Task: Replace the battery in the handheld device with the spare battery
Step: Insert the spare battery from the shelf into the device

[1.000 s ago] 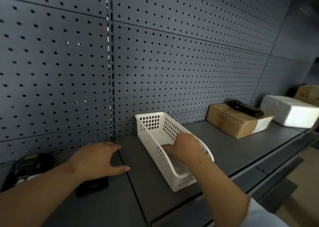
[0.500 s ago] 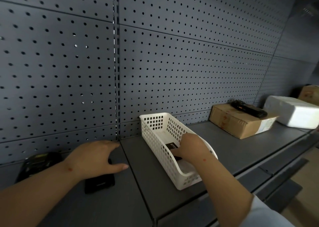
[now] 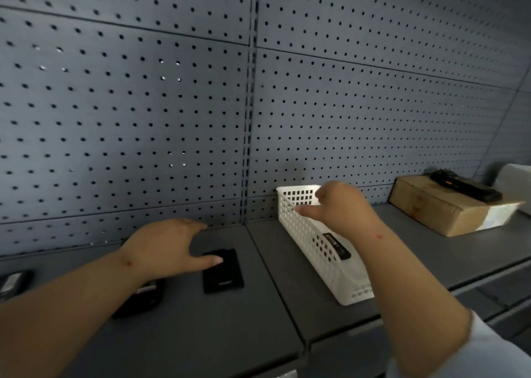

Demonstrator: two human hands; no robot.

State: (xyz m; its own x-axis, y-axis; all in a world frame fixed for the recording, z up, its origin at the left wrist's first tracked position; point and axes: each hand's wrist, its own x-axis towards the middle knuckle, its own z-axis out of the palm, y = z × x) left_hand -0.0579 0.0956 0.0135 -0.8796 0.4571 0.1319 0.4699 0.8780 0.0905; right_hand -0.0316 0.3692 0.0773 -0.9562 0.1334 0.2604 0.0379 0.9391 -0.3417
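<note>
Two hands hover open and empty. Inside the white basket (image 3: 301, 234) lies the spare battery (image 3: 336, 246) (long axis along the basket), just below the nearer right hand (image 3: 342, 209); left hand (image 3: 163, 245) stays outside.

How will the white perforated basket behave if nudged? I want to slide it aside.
The white basket looks like thin perforated plastic holding one small black item, so probably light. On the smooth shelf it should slide easily. Its tall narrow walls might flex or tip.

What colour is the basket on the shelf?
White, with a grid of holes; the basket shows in the head view.
</note>
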